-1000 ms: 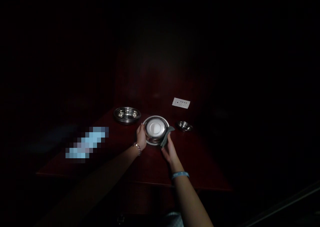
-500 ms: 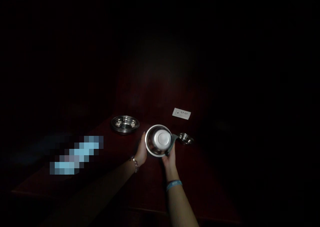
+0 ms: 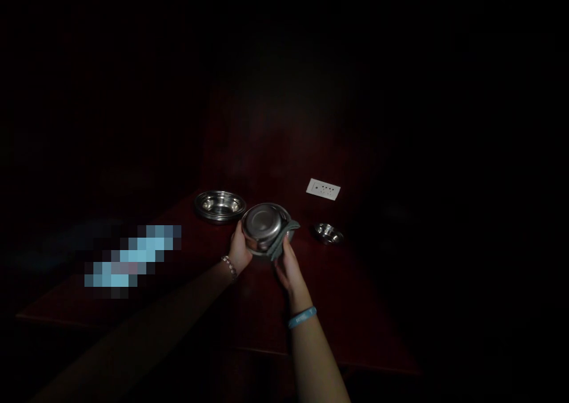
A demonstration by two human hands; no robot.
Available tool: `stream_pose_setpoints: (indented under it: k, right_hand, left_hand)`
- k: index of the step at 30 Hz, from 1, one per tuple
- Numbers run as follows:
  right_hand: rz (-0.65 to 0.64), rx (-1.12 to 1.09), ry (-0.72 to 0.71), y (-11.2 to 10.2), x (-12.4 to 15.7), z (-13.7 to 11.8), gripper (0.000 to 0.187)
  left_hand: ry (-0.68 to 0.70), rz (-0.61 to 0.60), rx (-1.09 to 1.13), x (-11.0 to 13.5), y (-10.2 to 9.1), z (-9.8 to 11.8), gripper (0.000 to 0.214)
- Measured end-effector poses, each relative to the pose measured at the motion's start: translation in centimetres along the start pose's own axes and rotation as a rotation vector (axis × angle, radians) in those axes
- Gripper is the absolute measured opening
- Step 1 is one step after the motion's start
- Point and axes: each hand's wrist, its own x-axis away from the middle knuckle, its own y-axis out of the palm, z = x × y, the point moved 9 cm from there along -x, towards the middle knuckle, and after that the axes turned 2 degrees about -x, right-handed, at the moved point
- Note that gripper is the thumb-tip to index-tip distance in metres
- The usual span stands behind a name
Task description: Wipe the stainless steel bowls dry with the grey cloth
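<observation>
A shiny steel bowl is held up above the table with its base turned toward me. My left hand grips its rim on the left side, fingers hidden behind it. On the right, my right hand presses a folded grey-green cloth against the bowl's outer side and rim. To the left of the bowl stands a small stack of steel bowls, facing up. A smaller steel dish lies to the right.
The dark red table has its front edge low in view. A white socket plate shows behind it on the dark red surface. A blurred-out bright blue patch lies at the left. Surroundings are very dark.
The bowl has moved left and tilted, its base now facing more upward. My right hand and the cloth have come further across its near right side. The view has shifted slightly.
</observation>
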Motion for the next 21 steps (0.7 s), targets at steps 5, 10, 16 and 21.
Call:
stream_pose_setpoints:
  k: [5, 10, 16, 21]
  right_hand:
    - [-0.104, 0.052, 0.09, 1.3, 0.8, 1.2, 0.044]
    - [-0.09, 0.029, 0.074, 1.2, 1.2, 0.4, 0.038]
    - [0.12, -0.141, -0.095, -1.3, 0.4, -2.3, 0.031]
    - [0.175, -0.174, -0.145, -3.2, -0.1, -3.2, 0.04]
  left_hand:
    - [-0.152, -0.02, 0.058, 0.5, 0.5, -0.6, 0.053]
    - [-0.185, -0.121, 0.082, 1.8, 2.1, -1.2, 0.055]
    - [0.021, -0.084, -0.181, 2.2, 1.8, -0.2, 0.036]
    - [0.324, -0.169, -0.312, 3.5, 2.9, 2.4, 0.041]
